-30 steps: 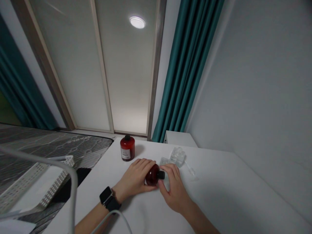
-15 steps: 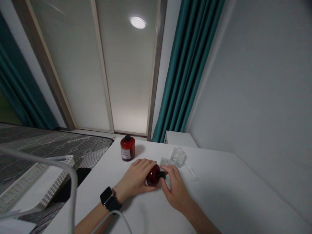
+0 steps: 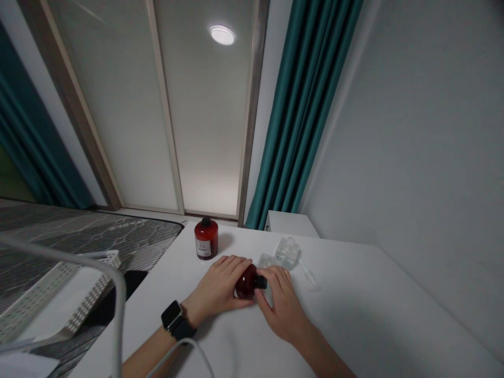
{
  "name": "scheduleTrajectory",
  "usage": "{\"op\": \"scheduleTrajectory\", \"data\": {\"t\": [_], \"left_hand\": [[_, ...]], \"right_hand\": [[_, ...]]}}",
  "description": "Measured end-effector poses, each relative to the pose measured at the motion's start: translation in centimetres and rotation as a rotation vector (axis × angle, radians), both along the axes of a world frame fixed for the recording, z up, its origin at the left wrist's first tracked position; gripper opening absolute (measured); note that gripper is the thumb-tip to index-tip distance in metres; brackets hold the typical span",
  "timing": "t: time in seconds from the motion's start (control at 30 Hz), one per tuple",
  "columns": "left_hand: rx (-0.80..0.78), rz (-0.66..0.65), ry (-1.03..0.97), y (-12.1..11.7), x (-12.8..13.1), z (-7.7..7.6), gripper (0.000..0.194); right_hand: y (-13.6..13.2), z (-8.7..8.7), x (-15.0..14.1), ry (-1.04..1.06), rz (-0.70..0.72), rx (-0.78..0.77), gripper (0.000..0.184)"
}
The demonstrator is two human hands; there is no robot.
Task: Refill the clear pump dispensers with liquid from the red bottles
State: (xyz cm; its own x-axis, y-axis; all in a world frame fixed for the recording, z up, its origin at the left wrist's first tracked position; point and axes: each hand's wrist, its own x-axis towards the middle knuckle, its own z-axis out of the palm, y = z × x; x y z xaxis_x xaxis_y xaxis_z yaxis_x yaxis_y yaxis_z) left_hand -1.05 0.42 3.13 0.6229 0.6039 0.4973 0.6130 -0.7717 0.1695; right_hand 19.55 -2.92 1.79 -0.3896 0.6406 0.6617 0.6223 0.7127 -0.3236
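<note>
A dark red bottle (image 3: 245, 283) lies tilted over the white table, its black cap (image 3: 260, 282) pointing right. Wrapped round the bottle's body is my left hand (image 3: 225, 283), with a dark watch on the wrist. My right hand (image 3: 280, 299) has thumb and fingers closed about the black cap. Behind my hands sit clear plastic pieces (image 3: 287, 253), partly hidden by my right fingers. A second red bottle (image 3: 207, 239), with a white label and black cap, stands upright at the table's far left.
The white table (image 3: 354, 294) reaches toward the wall on the right. Left of it are a white perforated basket (image 3: 71, 294) and a pale bent tube (image 3: 118, 315). A low white cabinet (image 3: 291, 224) stands behind, beside a teal curtain (image 3: 299, 105).
My right hand has shifted slightly left, and its fingers sit closer round the cap. The left hand and the bottle barely moved.
</note>
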Motion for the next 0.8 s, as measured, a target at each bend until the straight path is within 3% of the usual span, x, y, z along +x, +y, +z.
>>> {"op": "scheduleTrajectory", "data": {"t": [0.1, 0.27, 0.47, 0.57, 0.63, 0.8], "left_hand": [[0.009, -0.009, 0.002, 0.0, -0.1, 0.0, 0.068], [0.023, -0.013, -0.041, 0.2, -0.5, 0.1, 0.068], [-0.009, 0.012, -0.144, 0.4, -1.0, 0.0, 0.073], [-0.023, 0.016, -0.211, 0.5, -1.1, -0.2, 0.073], [-0.036, 0.024, -0.254, 0.7, -1.1, -0.4, 0.072], [-0.077, 0.051, -0.341, 1.3, -1.3, -1.6, 0.072]], "right_hand": [[0.1, 0.1, 0.3, -0.033, 0.027, 0.012, 0.022], [0.4, 1.0, 0.8, -0.033, 0.070, 0.115, 0.023], [1.6, 0.7, 3.9, 0.092, -0.069, 0.207, 0.015], [1.8, -0.9, 6.3, 0.061, -0.194, 0.111, 0.010], [1.7, -2.1, 7.5, -0.040, -0.264, -0.032, 0.015], [1.9, -3.8, 7.8, -0.110, -0.321, -0.161, 0.017]]}}
